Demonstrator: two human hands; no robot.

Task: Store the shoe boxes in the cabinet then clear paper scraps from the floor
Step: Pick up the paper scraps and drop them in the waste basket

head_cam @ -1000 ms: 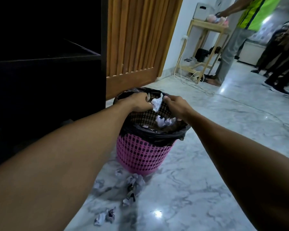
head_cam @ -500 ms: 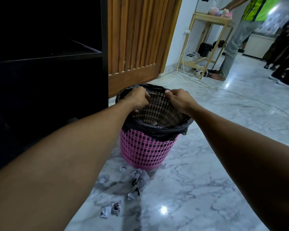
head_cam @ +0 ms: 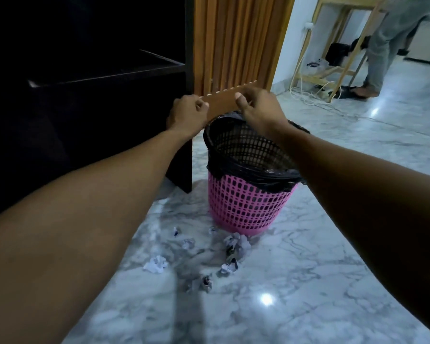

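marble floor (head_cam: 333, 244), paper scraps (head_cam: 157, 264); left hand (head_cam: 186, 115), right hand (head_cam: 258, 112) both clenched over bin (head_cam: 246, 204)

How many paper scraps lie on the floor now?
7 paper scraps, all before the pink basket: three at left, four nearer its foot. The arms may hide more.

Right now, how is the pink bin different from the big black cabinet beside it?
The pink bin is round with a holey lattice wall; the black cabinet is boxy with solid panels. The pink bin is low and lined with a black bag; the black cabinet rises out of view and has a shelf. Both stand on the marble floor.
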